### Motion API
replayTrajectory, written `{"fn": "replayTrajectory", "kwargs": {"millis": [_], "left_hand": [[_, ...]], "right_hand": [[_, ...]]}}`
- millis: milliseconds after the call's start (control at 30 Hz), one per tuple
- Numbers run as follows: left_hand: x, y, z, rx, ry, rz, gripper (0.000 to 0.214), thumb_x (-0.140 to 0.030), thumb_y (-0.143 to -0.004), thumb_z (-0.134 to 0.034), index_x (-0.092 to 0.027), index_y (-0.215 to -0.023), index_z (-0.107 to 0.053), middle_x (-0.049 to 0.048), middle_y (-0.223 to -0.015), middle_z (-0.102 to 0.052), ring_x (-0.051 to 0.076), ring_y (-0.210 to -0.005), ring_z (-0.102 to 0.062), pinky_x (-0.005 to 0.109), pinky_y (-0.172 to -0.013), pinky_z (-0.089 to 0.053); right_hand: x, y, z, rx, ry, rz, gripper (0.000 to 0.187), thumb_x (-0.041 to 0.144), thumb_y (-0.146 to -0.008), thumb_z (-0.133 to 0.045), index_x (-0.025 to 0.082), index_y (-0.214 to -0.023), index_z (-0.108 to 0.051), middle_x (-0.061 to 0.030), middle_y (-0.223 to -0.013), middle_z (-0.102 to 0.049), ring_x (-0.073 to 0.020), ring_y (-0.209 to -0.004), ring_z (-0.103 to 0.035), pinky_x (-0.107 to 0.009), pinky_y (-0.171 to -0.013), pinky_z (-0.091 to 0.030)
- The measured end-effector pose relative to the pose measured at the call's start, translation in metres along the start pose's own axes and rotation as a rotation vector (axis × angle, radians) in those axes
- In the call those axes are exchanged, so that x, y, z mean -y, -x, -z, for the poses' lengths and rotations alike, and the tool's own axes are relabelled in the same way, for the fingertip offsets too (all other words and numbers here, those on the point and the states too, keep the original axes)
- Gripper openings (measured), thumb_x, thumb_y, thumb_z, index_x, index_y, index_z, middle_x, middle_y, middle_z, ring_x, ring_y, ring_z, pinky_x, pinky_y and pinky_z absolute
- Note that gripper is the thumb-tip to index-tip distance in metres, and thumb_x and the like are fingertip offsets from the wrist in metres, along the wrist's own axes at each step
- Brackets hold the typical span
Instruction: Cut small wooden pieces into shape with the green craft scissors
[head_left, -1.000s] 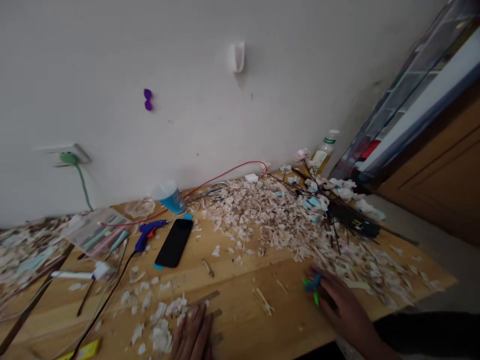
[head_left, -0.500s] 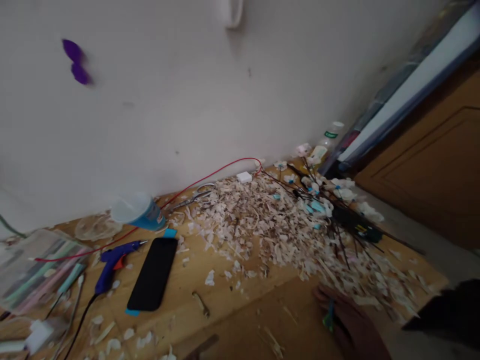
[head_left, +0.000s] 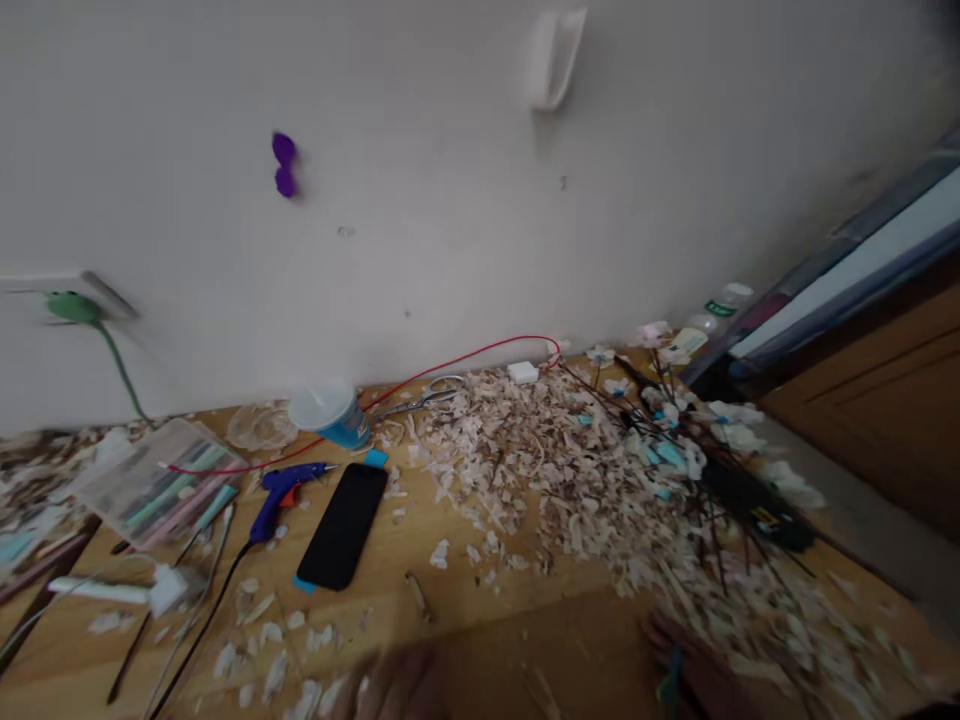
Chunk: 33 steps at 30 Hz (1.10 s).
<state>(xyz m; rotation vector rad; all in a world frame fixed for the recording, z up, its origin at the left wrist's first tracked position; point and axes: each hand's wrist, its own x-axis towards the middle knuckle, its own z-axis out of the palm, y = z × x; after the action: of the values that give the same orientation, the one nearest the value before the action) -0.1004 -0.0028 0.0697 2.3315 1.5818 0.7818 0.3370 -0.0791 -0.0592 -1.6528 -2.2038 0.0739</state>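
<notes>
My right hand (head_left: 694,668) is at the bottom edge of the view, beside a heap of pale shavings (head_left: 525,450). Its fingers are closed round a small blue-and-green object (head_left: 670,680), whose kind I cannot make out. At the bottom middle, my left hand (head_left: 397,688) shows only in part, dim and slightly blurred, its fingers stretched over the wooden table (head_left: 480,590). Nothing shows in it. Loose pale petals (head_left: 311,695) lie just left of it. A short brown stick (head_left: 418,596) rests a little beyond its fingertips.
A black phone (head_left: 343,525) lies beside a blue glue gun (head_left: 281,495). Behind are a blue-and-white tub (head_left: 334,415), scissors (head_left: 431,397) and a red cord (head_left: 465,357). A clear case (head_left: 161,480) stands left; flower branches (head_left: 675,420) and a bottle (head_left: 720,310) stand right.
The view has swung left and up, so the green plug and more of the left side show. My left hand has come into view at the bottom. My right hand keeps its hold by the heap.
</notes>
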Motion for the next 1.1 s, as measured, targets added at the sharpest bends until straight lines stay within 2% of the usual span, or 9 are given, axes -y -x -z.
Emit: {"fn": "replayTrajectory", "kwargs": {"millis": [133, 233, 367, 500, 600, 800, 900, 1000, 1100], "left_hand": [[0.018, -0.149, -0.049, -0.044, -0.003, 0.057, 0.045, -0.027, -0.091, -0.047, -0.022, -0.134, -0.058, 0.0137, -0.127, -0.066, 0.029, -0.12, -0.059, 0.048, -0.104, -0.045], [0.024, -0.258, -0.098, 0.056, -0.033, 0.062, 0.059, -0.03, -0.083, -0.064, -0.015, -0.138, -0.052, 0.0207, -0.144, -0.052, 0.036, -0.134, -0.045, 0.052, -0.109, -0.037], [0.032, -0.325, -0.125, 0.112, 0.073, 0.052, 0.032, -0.018, -0.085, -0.056, -0.017, -0.114, -0.069, 0.0134, -0.109, -0.072, 0.028, -0.108, -0.063, 0.041, -0.097, -0.046], [0.051, -0.344, -0.102, -0.145, 0.311, 0.115, 0.037, -0.026, -0.094, -0.042, -0.015, -0.118, -0.066, 0.0103, -0.101, -0.073, 0.021, -0.089, -0.066, 0.034, -0.083, -0.051], [0.057, -0.342, -0.097, -0.149, 0.473, 0.126, 0.048, -0.028, -0.092, -0.043, -0.013, -0.137, -0.051, 0.0145, -0.118, -0.069, 0.021, -0.093, -0.066, 0.035, -0.083, -0.052], [0.028, -0.277, -0.161, 0.132, 0.24, 0.022, 0.057, -0.034, -0.079, -0.069, -0.02, -0.133, -0.058, 0.0155, -0.144, -0.053, 0.036, -0.136, -0.042, 0.054, -0.111, -0.031], [0.018, -0.264, -0.179, 0.062, 0.354, 0.037, 0.036, -0.025, -0.081, -0.062, -0.021, -0.116, -0.068, 0.0126, -0.129, -0.064, 0.031, -0.125, -0.053, 0.05, -0.11, -0.035], [0.025, -0.277, -0.166, -0.106, 0.476, 0.149, 0.043, -0.021, -0.091, -0.041, -0.019, -0.131, -0.057, 0.0123, -0.129, -0.062, 0.024, -0.121, -0.056, 0.044, -0.108, -0.04], [0.046, -0.288, -0.139, -0.217, 0.599, 0.182, 0.055, -0.021, -0.088, -0.048, -0.02, -0.142, -0.045, 0.0101, -0.136, -0.058, 0.023, -0.126, -0.053, 0.039, -0.107, -0.042]], "right_hand": [[0.013, -0.002, -0.001, 0.012, -0.069, -0.091, 0.042, 0.031, -0.093, -0.051, 0.022, -0.134, -0.061, -0.0101, -0.14, -0.057, -0.0315, -0.129, -0.054, -0.051, -0.103, -0.052], [0.017, -0.007, 0.002, 0.001, -0.098, -0.094, 0.042, 0.025, -0.094, -0.049, 0.023, -0.134, -0.06, -0.0091, -0.14, -0.057, -0.03, -0.132, -0.051, -0.051, -0.106, -0.049], [0.02, -0.012, 0.007, -0.01, -0.116, -0.11, 0.043, 0.023, -0.094, -0.047, 0.021, -0.136, -0.058, -0.0115, -0.141, -0.056, -0.0292, -0.133, -0.051, -0.05, -0.106, -0.049], [0.024, -0.013, 0.01, -0.026, -0.128, -0.106, 0.042, 0.021, -0.094, -0.047, 0.02, -0.134, -0.058, -0.0129, -0.14, -0.057, -0.0282, -0.132, -0.052, -0.047, -0.105, -0.05], [0.024, -0.014, 0.011, -0.041, -0.136, -0.09, 0.042, 0.019, -0.092, -0.048, 0.019, -0.133, -0.058, -0.0131, -0.139, -0.058, -0.0284, -0.132, -0.052, -0.048, -0.105, -0.05], [0.025, -0.015, 0.014, -0.057, -0.161, -0.082, 0.042, 0.018, -0.092, -0.049, 0.02, -0.133, -0.057, -0.0125, -0.137, -0.059, -0.0279, -0.131, -0.053, -0.049, -0.105, -0.05], [0.028, -0.016, 0.016, -0.061, -0.153, -0.083, 0.044, 0.016, -0.09, -0.049, 0.02, -0.133, -0.057, -0.0124, -0.136, -0.06, -0.0286, -0.129, -0.055, -0.051, -0.103, -0.051], [0.029, -0.017, 0.017, -0.071, -0.155, -0.1, 0.042, 0.015, -0.09, -0.049, 0.021, -0.13, -0.06, -0.012, -0.135, -0.061, -0.0281, -0.128, -0.055, -0.05, -0.104, -0.05], [0.029, -0.018, 0.017, -0.079, -0.159, -0.105, 0.04, 0.017, -0.091, -0.05, 0.02, -0.129, -0.06, -0.0122, -0.135, -0.06, -0.0276, -0.128, -0.055, -0.049, -0.104, -0.05]]}}
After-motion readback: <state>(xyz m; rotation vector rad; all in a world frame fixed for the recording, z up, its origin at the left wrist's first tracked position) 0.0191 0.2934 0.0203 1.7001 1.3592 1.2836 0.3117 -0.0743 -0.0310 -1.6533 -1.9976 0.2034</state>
